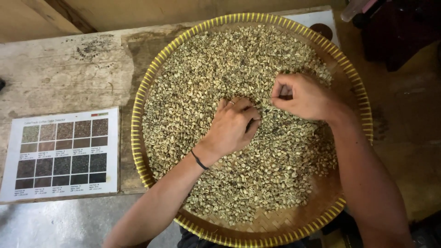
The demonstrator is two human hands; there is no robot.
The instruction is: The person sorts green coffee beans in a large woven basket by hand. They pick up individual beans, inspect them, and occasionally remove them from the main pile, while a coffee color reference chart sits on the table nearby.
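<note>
Head view: left hand curled, right hand pinched, perhaps on beans, over woven tray.

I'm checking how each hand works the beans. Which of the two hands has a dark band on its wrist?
The left hand, resting on the pale beans mid-tray, has a dark band at its wrist. The right hand, fingers curled, has a bare wrist.

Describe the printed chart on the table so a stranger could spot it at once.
Start from the big round woven tray with the yellow rim, heaped with pale green beans. Look left of it on the worn wooden table. The chart lies flat there: a white sheet with a grid of small brown-to-black sample photos.
</note>
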